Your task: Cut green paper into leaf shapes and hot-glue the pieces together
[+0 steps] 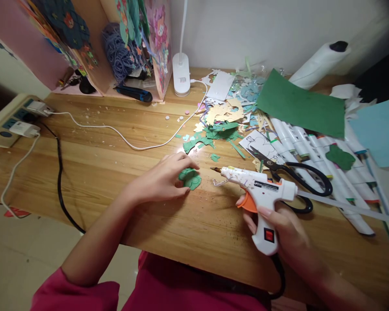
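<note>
My right hand [287, 224] is wrapped round the handle of a white hot glue gun [266, 194] with an orange trigger and a red switch. Its nozzle points left, a short way from a small green paper cutout [190, 178] on the wooden table. Over the cutout's left side curves my left hand [167, 177], thumb and fingers apart at its edges, so part of it is hidden. A clear glue stick [343, 203] sticks out of the gun's rear. Black-handled scissors [294, 172] lie just behind the gun.
Paper scraps [223, 112], a green sheet [301, 103] and several white markers [330, 172] cover the right back. A white cable [139, 148] crosses the table [100, 172] from a power strip [9, 121]. A blue cutter [134, 93] lies by a pink box [164, 56].
</note>
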`<state>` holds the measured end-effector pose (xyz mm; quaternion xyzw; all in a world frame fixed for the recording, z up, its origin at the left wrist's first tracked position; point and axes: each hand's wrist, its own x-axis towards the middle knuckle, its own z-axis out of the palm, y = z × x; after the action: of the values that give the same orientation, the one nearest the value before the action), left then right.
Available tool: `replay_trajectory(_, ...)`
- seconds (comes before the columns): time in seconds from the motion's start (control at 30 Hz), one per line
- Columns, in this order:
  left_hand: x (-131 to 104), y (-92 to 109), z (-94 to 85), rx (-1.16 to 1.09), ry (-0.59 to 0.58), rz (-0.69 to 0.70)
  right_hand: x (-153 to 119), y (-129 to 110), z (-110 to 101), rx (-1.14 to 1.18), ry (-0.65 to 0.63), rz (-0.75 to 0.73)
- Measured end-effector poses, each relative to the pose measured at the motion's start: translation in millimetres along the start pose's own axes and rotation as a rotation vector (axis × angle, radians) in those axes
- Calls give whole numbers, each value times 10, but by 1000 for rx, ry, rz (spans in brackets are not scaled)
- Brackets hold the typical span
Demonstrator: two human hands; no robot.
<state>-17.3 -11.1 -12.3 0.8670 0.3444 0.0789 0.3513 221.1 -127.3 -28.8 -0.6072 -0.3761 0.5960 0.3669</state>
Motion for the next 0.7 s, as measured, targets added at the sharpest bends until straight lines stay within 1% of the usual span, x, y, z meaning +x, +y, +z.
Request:
replay_trajectory(0.13, 13, 12, 11, -59, -18, 75, -9, -4, -4, 1, 21, 14)
replay_trajectory(0.23, 19, 13, -2, -90, 5, 110, -17, -5, -19, -9, 7, 8)
replay_trajectory(0.3, 25, 1, -8, -56, 58, 79, -16, -7, -23, -4, -10, -1)
replay_trajectory(0.43, 49, -25, 3, 48, 192, -33, -4, -20, -10, -11, -11, -18)
replay_trajectory(0.5, 61, -27, 17, 66, 244, -50, -3, -22, -3, -18, -12, -28)
replay_trajectory(0.6, 72, -32, 42, 79, 279, -74, -12, -13, 0, -2, 2, -28)
replay_trajectory(0.7, 75, -65, 70, 93, 268, -128, -17, 12, -7, 31, 32, 3)
